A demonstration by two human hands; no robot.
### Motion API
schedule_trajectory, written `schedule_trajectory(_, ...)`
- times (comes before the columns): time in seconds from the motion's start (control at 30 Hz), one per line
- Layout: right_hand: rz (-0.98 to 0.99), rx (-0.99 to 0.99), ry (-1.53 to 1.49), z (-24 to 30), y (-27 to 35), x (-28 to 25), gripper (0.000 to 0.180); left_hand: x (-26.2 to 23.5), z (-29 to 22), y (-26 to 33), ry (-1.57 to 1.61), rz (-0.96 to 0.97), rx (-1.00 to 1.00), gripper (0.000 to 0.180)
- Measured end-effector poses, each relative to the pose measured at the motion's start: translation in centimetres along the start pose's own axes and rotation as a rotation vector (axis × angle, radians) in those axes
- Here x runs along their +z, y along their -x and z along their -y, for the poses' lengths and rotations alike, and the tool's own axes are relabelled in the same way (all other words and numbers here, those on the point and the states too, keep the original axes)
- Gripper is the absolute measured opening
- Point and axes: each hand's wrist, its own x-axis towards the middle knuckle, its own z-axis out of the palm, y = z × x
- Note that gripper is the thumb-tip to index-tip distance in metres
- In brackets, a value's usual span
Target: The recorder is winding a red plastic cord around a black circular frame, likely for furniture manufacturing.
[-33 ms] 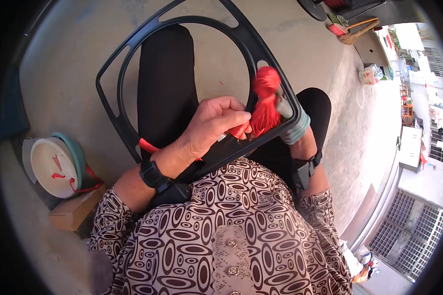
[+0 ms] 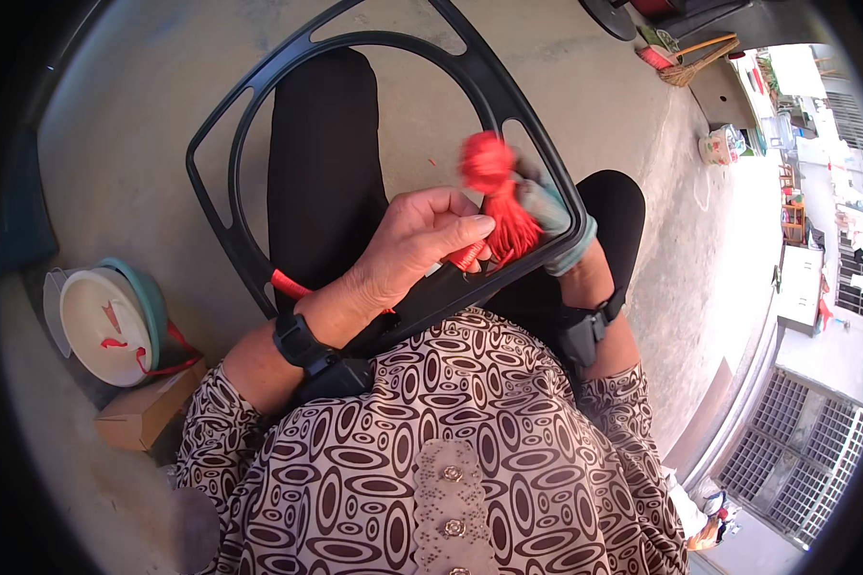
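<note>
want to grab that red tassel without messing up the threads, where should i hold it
Probably pinch the red tassel by its round bunched head, coming from above. The loose fringe fans downward over the black plastic frame, and the left hand already covers the lower end.

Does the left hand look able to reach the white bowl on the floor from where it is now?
Probably yes: the white bowl lies on the person's left with open floor between, though the left hand is now pinching red cord.

Black frame (image 2: 259,91), red tassel (image 2: 497,196), brown-and-white oval-patterned blouse (image 2: 431,460), white-and-teal bowl (image 2: 105,321).
</note>
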Motion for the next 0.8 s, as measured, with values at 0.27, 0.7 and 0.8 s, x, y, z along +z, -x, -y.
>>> schedule_trajectory(0.27,0.055,-0.073,0.248,-2.6,-1.7,0.3,0.045,-0.9,-0.1,-0.2,0.098,-0.064,-0.115,0.042)
schedule_trajectory(0.7,-0.262,-0.47,-0.682,2.0,5.7,-9.7,0.036,-2.1,1.0,-0.5,0.186,0.031,-0.201,0.044)
schedule_trajectory(0.8,-0.052,-0.432,-0.775,2.6,10.0,-11.1,0.036,-1.8,0.6,-0.5,0.191,-0.015,-0.236,0.036)
